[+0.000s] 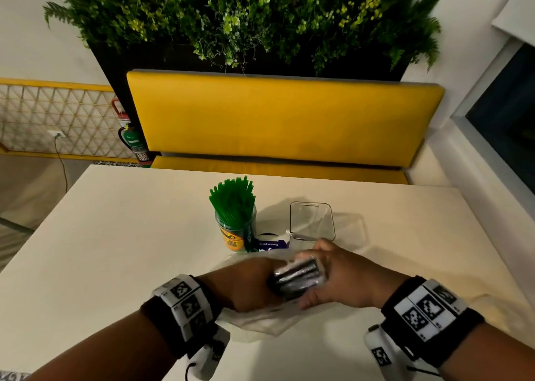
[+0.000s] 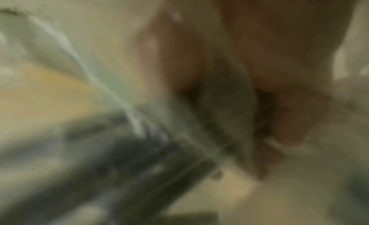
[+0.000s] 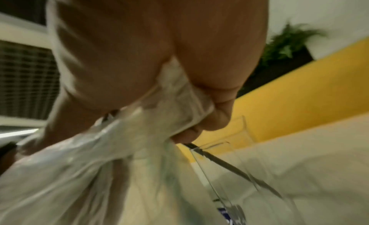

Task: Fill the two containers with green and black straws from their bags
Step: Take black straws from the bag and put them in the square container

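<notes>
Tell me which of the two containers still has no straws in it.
The clear square container, farther right beside the right hand. The round labelled jar already holds green straws.

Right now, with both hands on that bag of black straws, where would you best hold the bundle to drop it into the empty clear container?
Probably around the middle of the black straws, from above. The bundle lies sideways between the left hand and right hand, so a mid-length grip lets it tip upright over the clear container, whose mouth is open at the top.

Left hand point(image 1: 249, 285) and right hand point(image 1: 344, 279) meet low, fingers curled — banded wrists angled inward.
</notes>
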Action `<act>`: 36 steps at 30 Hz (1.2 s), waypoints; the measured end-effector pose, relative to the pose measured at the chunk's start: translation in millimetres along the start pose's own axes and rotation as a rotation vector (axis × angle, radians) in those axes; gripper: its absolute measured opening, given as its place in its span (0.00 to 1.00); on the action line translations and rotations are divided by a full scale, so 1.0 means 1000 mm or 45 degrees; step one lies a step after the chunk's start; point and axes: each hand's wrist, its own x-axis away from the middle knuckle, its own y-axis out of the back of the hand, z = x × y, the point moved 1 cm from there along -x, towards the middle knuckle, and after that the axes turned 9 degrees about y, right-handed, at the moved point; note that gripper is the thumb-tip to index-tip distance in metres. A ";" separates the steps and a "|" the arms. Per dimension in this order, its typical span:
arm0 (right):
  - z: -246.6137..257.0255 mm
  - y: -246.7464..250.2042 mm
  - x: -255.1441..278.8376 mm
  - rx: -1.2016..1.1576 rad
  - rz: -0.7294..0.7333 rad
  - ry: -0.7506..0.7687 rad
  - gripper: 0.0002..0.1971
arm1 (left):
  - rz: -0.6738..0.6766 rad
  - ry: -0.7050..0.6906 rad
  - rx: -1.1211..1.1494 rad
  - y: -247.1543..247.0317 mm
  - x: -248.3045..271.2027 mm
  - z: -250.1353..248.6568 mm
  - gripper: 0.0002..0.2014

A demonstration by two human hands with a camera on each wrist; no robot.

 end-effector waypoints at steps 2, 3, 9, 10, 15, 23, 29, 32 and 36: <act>-0.014 -0.008 0.001 -0.145 -0.074 -0.019 0.30 | 0.123 -0.020 0.464 0.007 0.003 0.001 0.07; -0.016 -0.012 0.002 -0.122 -0.075 -0.068 0.25 | 0.173 -0.045 0.658 0.011 0.005 -0.002 0.06; -0.019 -0.046 0.007 0.332 0.039 -0.174 0.20 | -0.190 -0.340 1.533 0.066 -0.014 -0.046 0.09; -0.018 -0.049 0.006 0.435 0.004 -0.159 0.29 | -0.340 -0.357 1.662 0.077 -0.023 -0.050 0.09; -0.030 -0.048 -0.011 0.531 -0.260 -0.222 0.37 | -0.746 -0.369 1.887 0.092 -0.074 -0.066 0.07; -0.041 -0.040 -0.023 0.539 -0.219 -0.266 0.34 | -1.002 0.102 1.616 0.050 -0.141 -0.041 0.05; -0.052 -0.041 -0.021 0.438 -0.298 -0.198 0.32 | -0.732 0.353 1.149 0.019 -0.159 -0.003 0.12; -0.053 -0.040 -0.022 0.406 -0.298 -0.192 0.31 | -0.519 0.355 0.990 0.006 -0.157 0.011 0.15; -0.053 -0.039 -0.024 0.411 -0.302 -0.185 0.30 | -0.372 0.163 1.156 0.016 -0.152 0.010 0.26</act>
